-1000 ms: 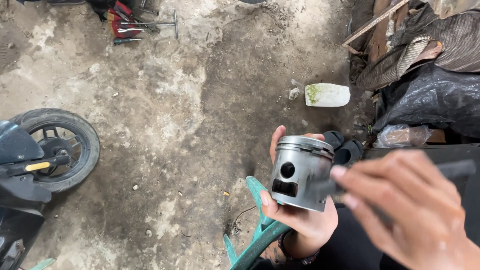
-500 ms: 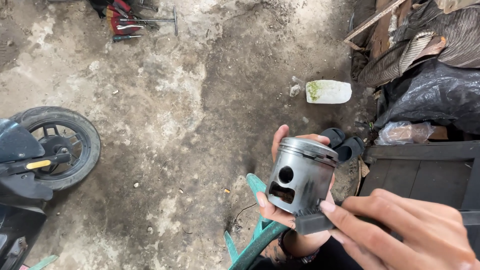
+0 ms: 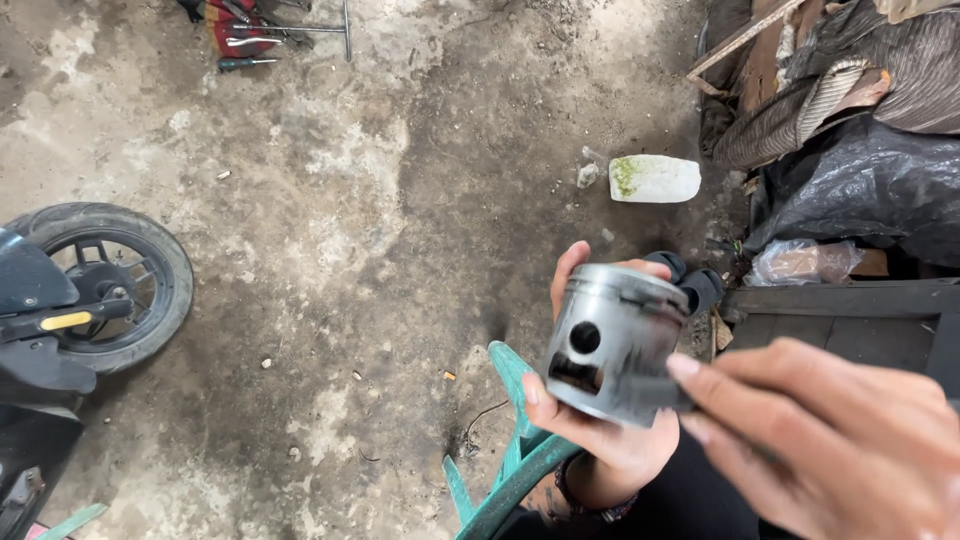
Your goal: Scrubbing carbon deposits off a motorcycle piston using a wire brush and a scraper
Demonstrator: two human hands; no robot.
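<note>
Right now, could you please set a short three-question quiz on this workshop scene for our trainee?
1. True or false: the piston lies on the floor.
2. Which hand cradles the piston? A) left hand B) right hand
3. What stands at the left edge of the view?

Key
1. False: it is held up above the floor.
2. A. The left hand wraps it from beneath, while the right hand pinches a small dark part against its lower edge.
3. A scooter wheel with a black tyre.
</note>
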